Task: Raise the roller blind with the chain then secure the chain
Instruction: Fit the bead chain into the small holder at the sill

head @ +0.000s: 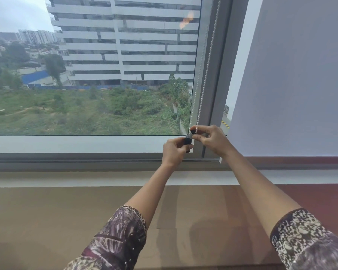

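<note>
Two bare hands meet at the lower right corner of the window pane [94, 65], low against the grey window frame [76, 158]. Left of them the glass runs wide and unobstructed, with a tan sill ledge [47, 211] stretching below and nothing standing on it. Past the glass stand a pale multi-storey building [125, 39] and green scrub. At the pane's right edge a grey mullion [217, 75] rises, and the white bead chain [205, 71] hangs along it from the top edge down to the hands. Right of the mullion a lowered roller blind [293, 75] covers the neighbouring pane, its bottom edge just above the sill.

Left hand [174, 151] is curled, thumb and fingers pinched on a small dark chain holder [188, 141] at the foot of the mullion. Right hand [211, 139], touching it from the other side, pinches the bottom loop of the chain at the holder's pale top. Whether the chain sits seated in the holder cannot be told. Both patterned sleeves [121, 238] reach up from the bottom edge.
</note>
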A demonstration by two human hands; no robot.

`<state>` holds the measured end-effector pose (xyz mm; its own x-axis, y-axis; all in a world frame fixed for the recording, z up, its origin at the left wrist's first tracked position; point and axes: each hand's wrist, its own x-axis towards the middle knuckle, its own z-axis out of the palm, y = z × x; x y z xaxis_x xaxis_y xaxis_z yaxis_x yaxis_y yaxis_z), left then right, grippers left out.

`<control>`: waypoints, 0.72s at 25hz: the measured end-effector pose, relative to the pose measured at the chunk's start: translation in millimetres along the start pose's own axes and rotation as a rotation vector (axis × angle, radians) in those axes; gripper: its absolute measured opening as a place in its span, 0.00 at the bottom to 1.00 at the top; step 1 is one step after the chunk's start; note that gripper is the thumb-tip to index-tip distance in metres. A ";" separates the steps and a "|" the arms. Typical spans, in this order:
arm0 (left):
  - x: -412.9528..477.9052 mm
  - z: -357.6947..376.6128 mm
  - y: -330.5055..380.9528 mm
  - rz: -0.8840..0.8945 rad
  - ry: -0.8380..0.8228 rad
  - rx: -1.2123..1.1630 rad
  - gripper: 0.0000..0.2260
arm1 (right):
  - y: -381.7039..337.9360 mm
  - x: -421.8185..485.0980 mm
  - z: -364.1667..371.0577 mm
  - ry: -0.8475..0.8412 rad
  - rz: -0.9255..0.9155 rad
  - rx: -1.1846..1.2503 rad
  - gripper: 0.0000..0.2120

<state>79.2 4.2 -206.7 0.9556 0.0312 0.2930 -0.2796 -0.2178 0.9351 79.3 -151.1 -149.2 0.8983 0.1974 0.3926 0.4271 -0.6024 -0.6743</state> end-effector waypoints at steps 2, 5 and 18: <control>0.1 -2.9 0.5 0.016 -0.029 -0.003 0.04 | 0.4 -1.2 0.6 -0.001 -0.003 0.005 0.10; 0.9 -5.9 0.1 0.003 -0.062 -0.019 0.05 | 0.3 -3.2 2.6 -0.006 -0.001 0.050 0.10; -2.7 -2.7 0.8 0.030 -0.070 -0.048 0.07 | -8.6 -8.7 6.8 0.017 -0.020 0.005 0.10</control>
<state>76.2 6.5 -206.2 0.9505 -0.0436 0.3078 -0.3106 -0.1702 0.9352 68.5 -142.4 -151.0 0.8875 0.1962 0.4169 0.4458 -0.5943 -0.6694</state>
